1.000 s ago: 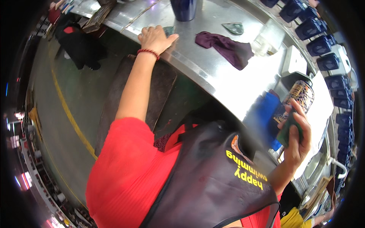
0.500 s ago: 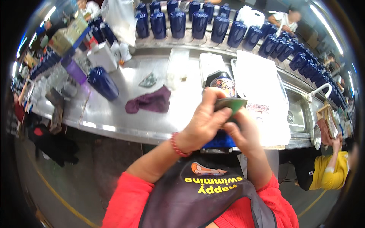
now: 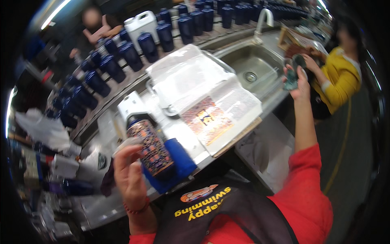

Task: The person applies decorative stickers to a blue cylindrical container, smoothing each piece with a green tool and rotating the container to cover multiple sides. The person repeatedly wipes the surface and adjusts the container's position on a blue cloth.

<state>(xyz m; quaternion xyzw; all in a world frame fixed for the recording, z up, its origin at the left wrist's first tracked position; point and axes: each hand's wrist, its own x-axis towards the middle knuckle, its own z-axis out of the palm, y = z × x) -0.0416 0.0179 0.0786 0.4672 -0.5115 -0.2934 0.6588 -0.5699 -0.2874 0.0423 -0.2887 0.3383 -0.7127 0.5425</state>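
My right hand is stretched out to the right past the sink, its fingers closed on a dark green piece whose kind I cannot make out. A roundish dark green piece shows at its fingertips, close to a co-worker's hand; who holds it is unclear. My left hand is raised beside a bottle with a colourful pattern, fingers apart and slightly bent. That bottle lies tilted on a blue pad. A patterned sheet lies on a white board to the right.
A sink with a white tap stands at the back right. Rows of dark blue bottles and a white jug line the far side. A co-worker in yellow is at the right. Dark purple cloth lies left.
My view has turned right. My hands, earlier together on a flat green piece, have parted: the right reached out right with green in it, the left moved beside the patterned bottle.
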